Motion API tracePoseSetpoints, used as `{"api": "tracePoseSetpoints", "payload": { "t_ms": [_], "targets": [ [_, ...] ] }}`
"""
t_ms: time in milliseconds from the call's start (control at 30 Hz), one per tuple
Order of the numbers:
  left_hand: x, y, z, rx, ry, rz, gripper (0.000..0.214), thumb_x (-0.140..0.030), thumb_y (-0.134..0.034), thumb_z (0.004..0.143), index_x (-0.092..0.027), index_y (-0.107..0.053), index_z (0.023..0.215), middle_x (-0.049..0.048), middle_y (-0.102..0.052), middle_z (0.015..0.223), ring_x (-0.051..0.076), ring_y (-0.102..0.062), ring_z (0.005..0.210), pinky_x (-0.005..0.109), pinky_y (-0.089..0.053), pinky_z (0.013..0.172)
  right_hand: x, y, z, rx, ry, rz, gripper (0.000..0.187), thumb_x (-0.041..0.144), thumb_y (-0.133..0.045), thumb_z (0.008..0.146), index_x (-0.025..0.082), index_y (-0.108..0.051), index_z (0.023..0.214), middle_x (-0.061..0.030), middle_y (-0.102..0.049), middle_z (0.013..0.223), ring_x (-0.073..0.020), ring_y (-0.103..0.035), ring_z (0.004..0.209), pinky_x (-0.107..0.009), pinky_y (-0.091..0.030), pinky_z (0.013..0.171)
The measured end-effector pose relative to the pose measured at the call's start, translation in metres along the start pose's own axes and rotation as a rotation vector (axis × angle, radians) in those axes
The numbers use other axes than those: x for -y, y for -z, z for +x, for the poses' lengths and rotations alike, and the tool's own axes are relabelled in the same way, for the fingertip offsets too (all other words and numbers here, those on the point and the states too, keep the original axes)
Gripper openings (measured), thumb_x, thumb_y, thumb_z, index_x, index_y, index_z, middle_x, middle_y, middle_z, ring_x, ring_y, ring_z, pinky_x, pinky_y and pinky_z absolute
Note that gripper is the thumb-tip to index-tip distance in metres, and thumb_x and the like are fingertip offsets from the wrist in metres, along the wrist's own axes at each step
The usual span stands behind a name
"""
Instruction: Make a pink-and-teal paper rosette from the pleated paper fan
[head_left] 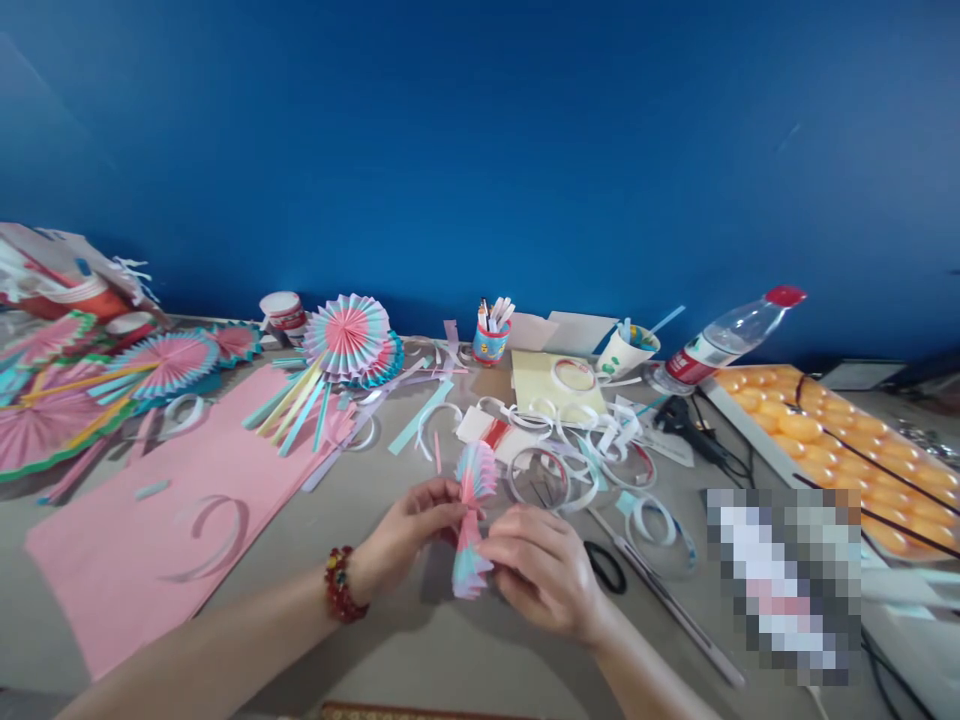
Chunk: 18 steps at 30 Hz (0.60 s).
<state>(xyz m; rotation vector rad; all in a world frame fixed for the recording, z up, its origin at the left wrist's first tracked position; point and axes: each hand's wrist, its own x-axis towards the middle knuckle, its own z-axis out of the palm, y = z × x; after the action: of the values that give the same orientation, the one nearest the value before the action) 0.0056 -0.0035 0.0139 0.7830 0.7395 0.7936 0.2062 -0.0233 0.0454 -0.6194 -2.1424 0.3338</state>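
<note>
Head view: your left hand (409, 525) clamps the pleated paper (470, 536) mid-waist, your right hand (551, 565) its five-o'clock edge; probably light, crushable, so pinch the waist.

Folded paper (475, 474) seemingly part-hidden by left hand (409, 535); pixelated item (784, 590) unreadable

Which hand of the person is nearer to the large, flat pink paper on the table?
Left. The left hand is to the right of the large, flat pink paper, not touching it; the right hand is farther right, across the pleated pink-and-blue paper.
</note>
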Motion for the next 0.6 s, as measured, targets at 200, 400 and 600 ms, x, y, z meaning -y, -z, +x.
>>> {"api": "tracePoseSetpoints", "payload": {
  "t_ms": [200, 400, 600],
  "targets": [
    [-0.0013, -0.0024, 0.0006, 0.029, 0.089, -0.288, 0.022, -0.03, -0.078, 0.08, -0.015, -0.069, 0.093, 0.006, -0.068, 0.089, 0.013, -0.061, 0.071, 0.023, -0.047, 0.069, 0.0006, -0.0016, -0.003, -0.048, -0.057, 0.043, 0.024, 0.009, -0.053, 0.086, 0.02, -0.065, 0.103, -0.0046, -0.073, 0.087, -0.0159, -0.067, 0.077, -0.028, -0.052, 0.072],
    [-0.0013, -0.0042, 0.0003, 0.065, 0.084, -0.329, 0.025, -0.03, -0.078, 0.081, -0.016, -0.069, 0.1, 0.0057, -0.068, 0.092, 0.015, -0.063, 0.078, 0.024, -0.047, 0.072, 0.0032, 0.0015, -0.0019, -0.107, -0.086, 0.028, 0.022, 0.011, -0.053, 0.086, 0.021, -0.066, 0.101, -0.0045, -0.074, 0.084, -0.0155, -0.068, 0.069, -0.028, -0.051, 0.067],
    [0.0003, -0.0023, -0.0005, 0.072, 0.033, -0.295, 0.024, -0.03, -0.076, 0.083, -0.017, -0.068, 0.102, 0.0082, -0.068, 0.101, 0.018, -0.065, 0.089, 0.029, -0.049, 0.08, 0.0018, 0.0032, -0.0032, -0.185, -0.082, -0.016, 0.024, 0.011, -0.055, 0.086, 0.022, -0.067, 0.103, -0.0021, -0.069, 0.071, -0.0148, -0.061, 0.059, -0.028, -0.051, 0.06]
  ]
}}
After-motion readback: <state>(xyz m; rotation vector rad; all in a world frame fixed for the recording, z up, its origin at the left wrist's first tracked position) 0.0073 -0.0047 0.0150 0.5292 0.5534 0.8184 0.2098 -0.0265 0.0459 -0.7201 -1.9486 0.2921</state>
